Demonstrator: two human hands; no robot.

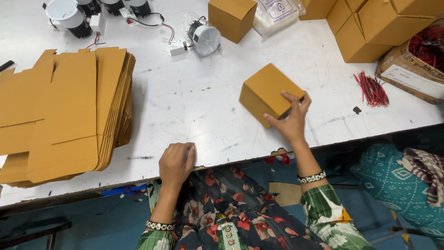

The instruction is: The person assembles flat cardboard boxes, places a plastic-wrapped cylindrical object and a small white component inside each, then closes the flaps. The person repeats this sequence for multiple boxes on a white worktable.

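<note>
A small closed brown cardboard box (267, 91) rests on the white table (194, 106) right of centre. My right hand (290, 121) grips its near right corner, fingers on top and thumb against the front side. My left hand (176, 162) lies curled on the table's front edge, holding nothing, fingers loosely bent. Both wrists wear beaded bracelets.
A thick stack of flat brown carton blanks (69, 111) fills the left. Round white lamp fittings (205, 38) with wires sit at the back. Another closed box (231, 18) and piled boxes (374, 25) stand far right, beside red-black wire bundles (371, 89) and an open carton (416, 65).
</note>
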